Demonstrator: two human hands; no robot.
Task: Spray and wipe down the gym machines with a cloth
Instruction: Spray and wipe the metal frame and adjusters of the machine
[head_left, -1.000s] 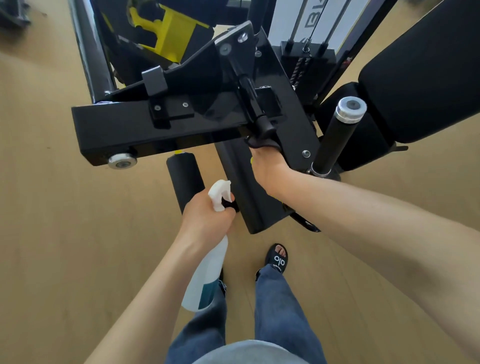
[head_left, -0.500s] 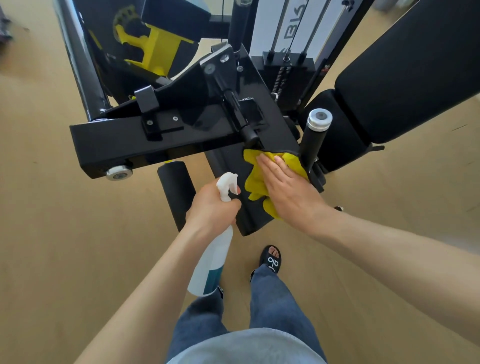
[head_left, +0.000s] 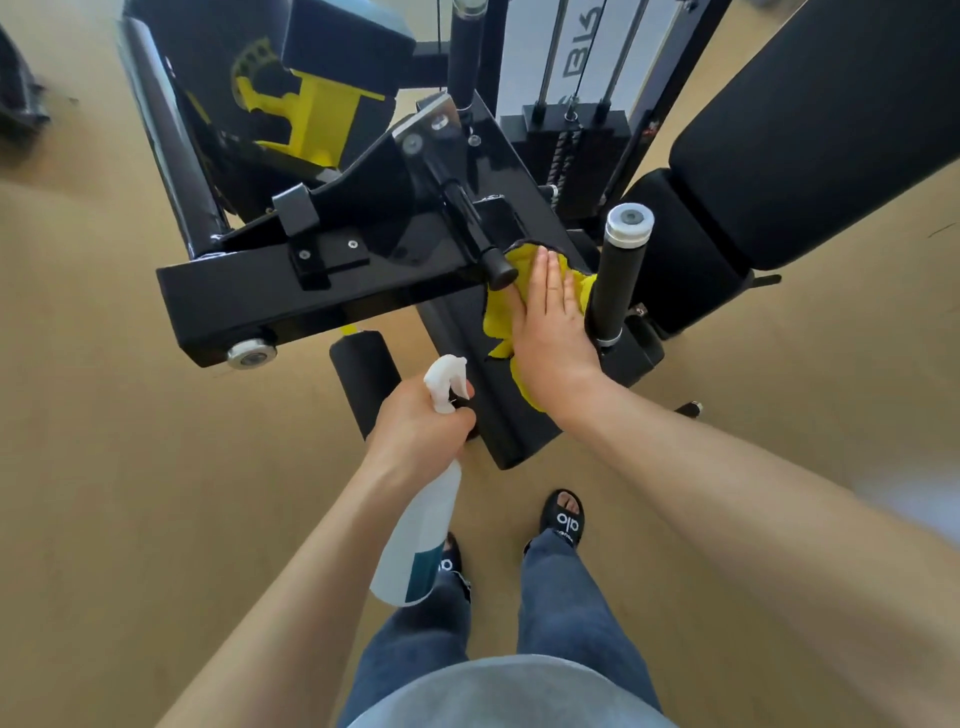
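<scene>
Pressing the cloth (head_left: 497, 317) flat at frame centre, the right hand (head_left: 551, 332) lies along the plate (head_left: 467, 332) (running toward bottom centre); left hand (head_left: 421, 426) grips the spray bottle (head_left: 415, 540).

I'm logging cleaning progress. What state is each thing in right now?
Yellow microfibre cloth: spread flat on the black machine plate, under the right hand.
White plastic spray bottle: gripped at the neck by the left hand, hanging down.
Right hand: fingers straight, pressing.
</scene>
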